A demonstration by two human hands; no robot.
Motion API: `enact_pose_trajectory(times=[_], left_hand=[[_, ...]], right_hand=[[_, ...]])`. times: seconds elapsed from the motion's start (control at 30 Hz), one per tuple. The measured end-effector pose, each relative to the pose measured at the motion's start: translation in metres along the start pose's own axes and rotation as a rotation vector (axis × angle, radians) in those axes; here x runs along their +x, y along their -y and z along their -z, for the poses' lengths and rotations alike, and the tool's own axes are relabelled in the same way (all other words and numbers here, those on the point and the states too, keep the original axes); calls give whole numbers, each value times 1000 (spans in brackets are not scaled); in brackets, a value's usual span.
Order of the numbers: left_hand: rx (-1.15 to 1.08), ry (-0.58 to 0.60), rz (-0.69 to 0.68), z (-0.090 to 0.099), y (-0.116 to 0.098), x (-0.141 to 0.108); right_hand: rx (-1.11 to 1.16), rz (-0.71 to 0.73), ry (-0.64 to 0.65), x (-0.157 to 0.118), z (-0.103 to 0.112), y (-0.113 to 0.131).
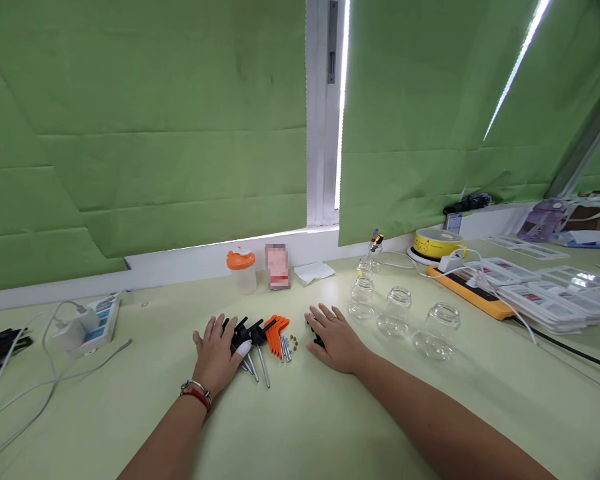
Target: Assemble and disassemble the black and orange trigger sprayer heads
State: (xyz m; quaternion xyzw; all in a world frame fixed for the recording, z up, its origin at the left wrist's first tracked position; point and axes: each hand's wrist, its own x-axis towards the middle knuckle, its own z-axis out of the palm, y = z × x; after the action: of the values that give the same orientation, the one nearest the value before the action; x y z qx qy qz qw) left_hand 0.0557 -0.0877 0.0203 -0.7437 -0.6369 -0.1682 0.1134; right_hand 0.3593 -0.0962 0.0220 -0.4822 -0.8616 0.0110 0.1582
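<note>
My left hand (217, 357) lies palm down with its fingers spread, a white covering on the thumb. It rests against several black-handled parts with metal rods (263, 363), partly hiding them. To their right sit several orange angled pieces (275, 335), a small bundle of silver metal pins (285, 349) and several tiny brass-coloured bits (293, 343). My right hand (336, 339), with a ring on one finger, lies flat over some small black objects (316, 336). Mostly covered by the palm, these cannot be identified.
Several clear glass jars (437, 333) stand right of my right hand, one farther back holding small tools. An orange-lidded cup (242, 270) and white paper (314, 272) are at the back. An orange power strip (473, 293) lies right, a white one (100, 323) with cables left.
</note>
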Motion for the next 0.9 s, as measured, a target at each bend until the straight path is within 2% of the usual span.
enact_pose_trajectory(times=[0.1,0.17,0.27,0.33,0.4,0.53,0.77,0.9], left_hand=[[40,-93,-86,11,-16,-4],[53,-117,-236,20,-34,-10],[27,-13,-553,27,-63,-23],[11,56,-679,28,-76,-30],[10,84,-711,26,-80,-34],[19,102,-705,23,-75,-35],[3,206,-700,28,-77,-32],[0,217,-697,30,-78,-32]], right_hand=[[-10,99,4,-4,3,15],[6,154,26,-4,2,26],[24,193,47,-3,-1,38],[25,194,48,-2,-3,41],[19,188,42,-2,-4,41],[9,185,59,-4,-4,37],[15,139,82,-6,-5,32],[13,101,49,-5,-4,26]])
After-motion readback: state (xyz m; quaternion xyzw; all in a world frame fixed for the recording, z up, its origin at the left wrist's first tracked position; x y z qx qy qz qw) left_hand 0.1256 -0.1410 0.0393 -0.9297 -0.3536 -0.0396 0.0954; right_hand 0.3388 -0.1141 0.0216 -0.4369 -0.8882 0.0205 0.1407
